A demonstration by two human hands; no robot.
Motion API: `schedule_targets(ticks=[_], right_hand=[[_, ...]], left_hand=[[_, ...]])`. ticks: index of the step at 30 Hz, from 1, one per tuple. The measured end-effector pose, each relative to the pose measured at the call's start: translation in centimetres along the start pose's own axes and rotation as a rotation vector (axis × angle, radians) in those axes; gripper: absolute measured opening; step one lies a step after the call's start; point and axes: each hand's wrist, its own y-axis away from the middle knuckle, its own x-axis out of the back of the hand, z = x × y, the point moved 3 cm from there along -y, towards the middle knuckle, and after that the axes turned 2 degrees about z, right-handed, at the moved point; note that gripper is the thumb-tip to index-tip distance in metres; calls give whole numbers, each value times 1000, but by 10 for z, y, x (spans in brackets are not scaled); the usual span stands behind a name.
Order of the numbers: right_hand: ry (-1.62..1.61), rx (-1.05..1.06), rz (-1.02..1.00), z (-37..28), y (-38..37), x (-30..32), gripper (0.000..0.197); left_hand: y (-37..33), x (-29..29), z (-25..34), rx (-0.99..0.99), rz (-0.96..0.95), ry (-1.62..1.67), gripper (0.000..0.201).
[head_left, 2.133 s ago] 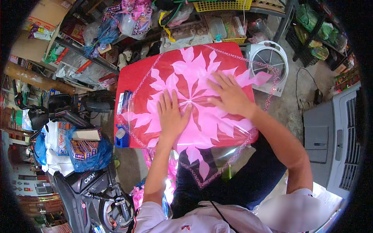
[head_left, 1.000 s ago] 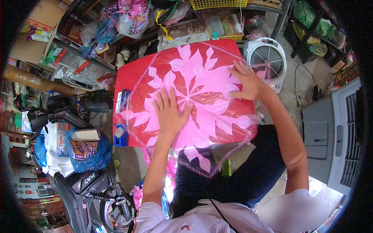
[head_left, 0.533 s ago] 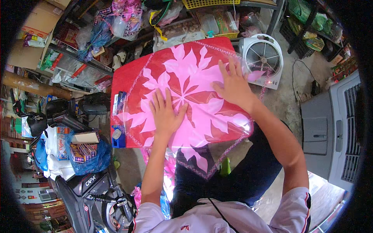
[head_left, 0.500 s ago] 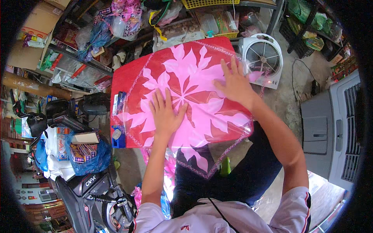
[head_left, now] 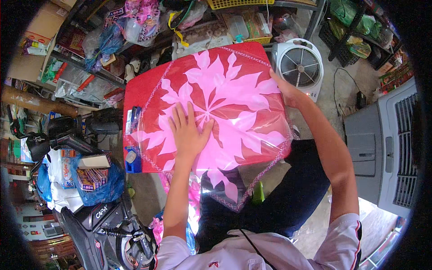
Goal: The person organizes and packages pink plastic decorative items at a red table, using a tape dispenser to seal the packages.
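Observation:
A clear plastic sheet (head_left: 243,94) with a large pink leaf pattern and a dotted border lies over a red tabletop (head_left: 144,87). Its near corner hangs past the table's front edge, above my dark-trousered legs. My left hand (head_left: 189,135) rests flat on the middle of the sheet, fingers spread, holding nothing. At the table's right edge, my right hand (head_left: 288,92) bends round the rim with the sheet's right side under it. Most of its fingers are hidden there; one shows, pointing toward the far corner.
Small boxes (head_left: 132,119) and a blue container (head_left: 132,159) sit at the table's left edge. Beyond the right corner stands a white fan (head_left: 299,67). A motorbike (head_left: 101,220) with bags is at left, a grey air cooler (head_left: 382,144) at right, cluttered shelves behind.
My right hand has moved from the sheet's top out to the table's right edge. The sheet's right corner, which stuck out toward the fan, is now down at the edge. My left hand stays put.

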Motion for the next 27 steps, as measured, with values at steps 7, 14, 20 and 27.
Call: schedule_targets(ticks=[7, 14, 20, 27], right_hand=[[851, 457, 788, -22, -18, 53, 95], [895, 550, 687, -53, 10, 36, 101], [923, 623, 700, -72, 48, 24, 84], [1291, 1030, 264, -72, 88, -58, 73]], left_hand=[[-3, 0, 5, -7, -4, 12, 92], [-1, 2, 0, 10, -14, -3, 93], [-1, 1, 4, 6, -21, 5, 93], [-1, 4, -2, 3, -13, -8, 92]])
